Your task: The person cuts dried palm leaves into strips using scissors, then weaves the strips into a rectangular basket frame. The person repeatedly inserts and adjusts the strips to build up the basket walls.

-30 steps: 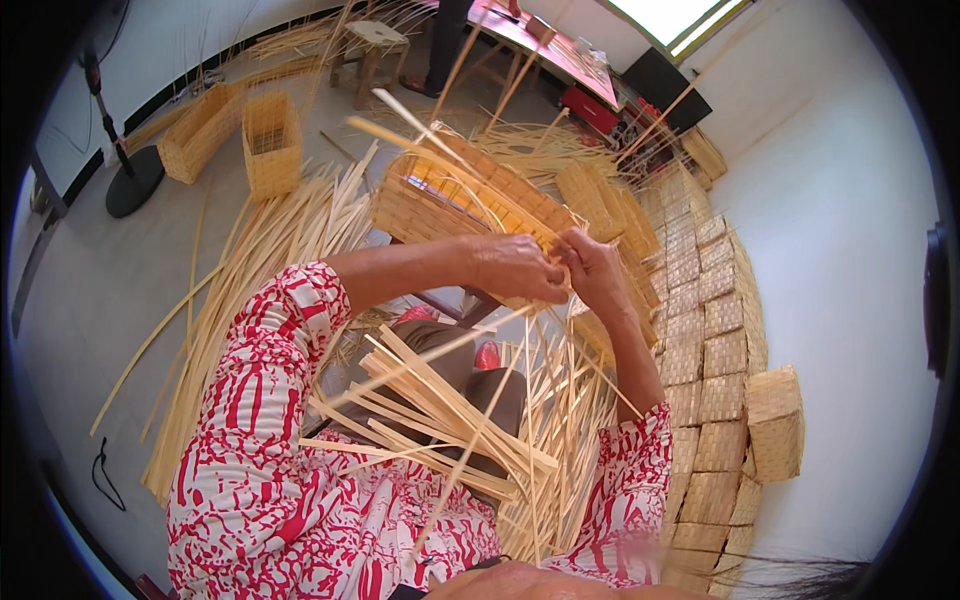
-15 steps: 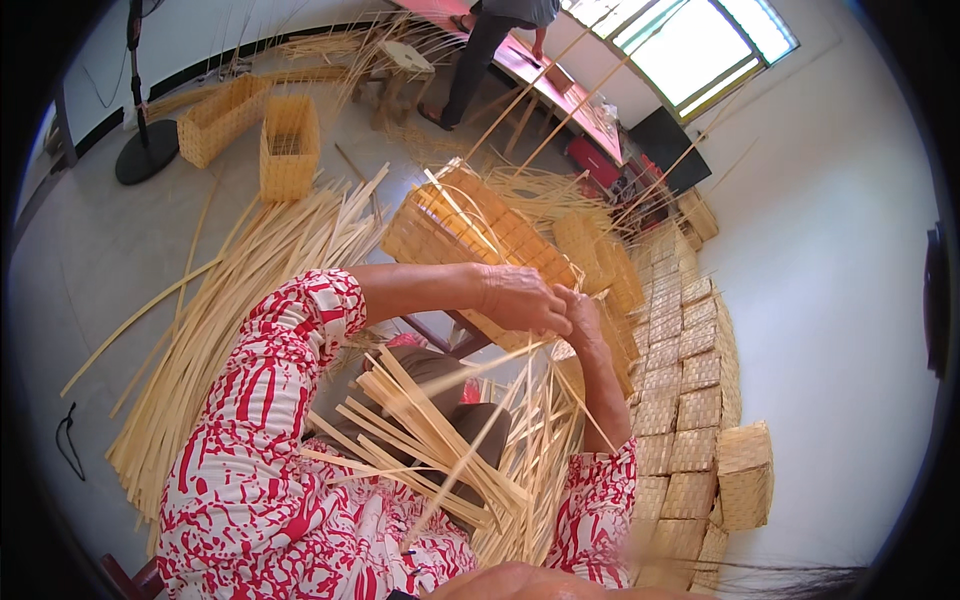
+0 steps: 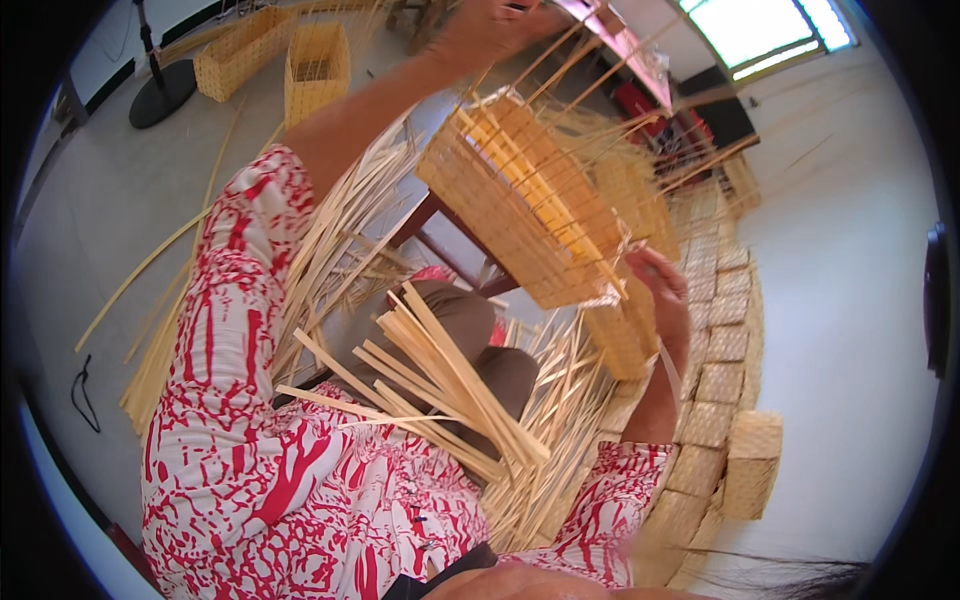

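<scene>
A long woven basket (image 3: 480,195) with a lighter yellow inside and upright strips rests tilted on a dark wooden stool (image 3: 430,240). My left hand (image 3: 500,25) is raised past its far end at the top edge, smeared by motion; its grip is unclear. My right hand (image 3: 660,285) is closed on a pale strip at the basket's near right end. Loose cut strips (image 3: 420,370) lie across my lap, and another woven piece (image 3: 615,335) sits under the basket's right end.
Long strips (image 3: 340,210) cover the floor at left. Two open baskets (image 3: 315,70) and a black stand base (image 3: 163,92) are beyond them. Stacked woven boxes (image 3: 720,385) run along the right wall. A pink-topped table (image 3: 645,65) stands at the back.
My left hand has swung up and away from my right hand toward the top edge. My right hand stays at the basket's end. The view has shifted, and the co-worker at the table has left it.
</scene>
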Available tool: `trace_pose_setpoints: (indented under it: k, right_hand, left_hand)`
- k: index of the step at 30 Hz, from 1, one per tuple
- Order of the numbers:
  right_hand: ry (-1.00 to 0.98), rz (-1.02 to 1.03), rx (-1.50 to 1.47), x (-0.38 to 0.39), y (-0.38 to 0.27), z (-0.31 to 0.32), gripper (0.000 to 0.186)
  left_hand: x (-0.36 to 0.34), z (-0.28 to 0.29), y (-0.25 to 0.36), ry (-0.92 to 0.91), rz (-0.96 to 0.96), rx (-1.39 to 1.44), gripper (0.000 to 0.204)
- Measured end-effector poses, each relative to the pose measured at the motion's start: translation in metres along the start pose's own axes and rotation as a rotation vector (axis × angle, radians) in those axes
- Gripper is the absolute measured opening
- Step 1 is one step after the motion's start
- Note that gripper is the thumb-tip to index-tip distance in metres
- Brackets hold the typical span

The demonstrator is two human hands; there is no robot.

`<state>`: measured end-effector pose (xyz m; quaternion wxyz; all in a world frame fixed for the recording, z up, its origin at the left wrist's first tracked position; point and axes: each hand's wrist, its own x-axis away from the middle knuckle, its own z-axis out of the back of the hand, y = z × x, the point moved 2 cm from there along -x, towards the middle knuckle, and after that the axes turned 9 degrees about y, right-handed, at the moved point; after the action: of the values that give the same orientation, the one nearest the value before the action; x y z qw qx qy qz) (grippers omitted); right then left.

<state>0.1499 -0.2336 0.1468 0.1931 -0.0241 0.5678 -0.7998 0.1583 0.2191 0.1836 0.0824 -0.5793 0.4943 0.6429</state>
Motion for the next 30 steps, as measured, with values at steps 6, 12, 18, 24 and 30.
trace_pose_setpoints:
  k: [6, 12, 18, 24, 30]
  right_hand:
    - [0.255, -0.121, 0.275, 0.055, 0.033, 0.042, 0.035]
    - [0.321, -0.138, 0.062, 0.057, 0.078, 0.03, 0.024]
    - [0.385, -0.022, -0.052, 0.057, 0.087, 0.022, 0.016]
    - [0.419, 0.059, -0.062, 0.058, 0.072, 0.012, 0.019]
    - [0.352, -0.083, -0.127, 0.053, 0.072, 0.02, 0.021]
  left_hand:
    - [0.085, 0.032, -0.099, -0.573, 0.136, 0.043, 0.033]
    - [0.083, 0.045, -0.13, -0.721, 0.385, 0.144, 0.027]
    - [0.078, 0.057, -0.142, -0.764, 0.332, 0.161, 0.025]
    - [0.073, 0.074, -0.151, -0.779, 0.373, 0.181, 0.024]
    - [0.085, 0.071, -0.139, -0.725, 0.5, 0.112, 0.022]
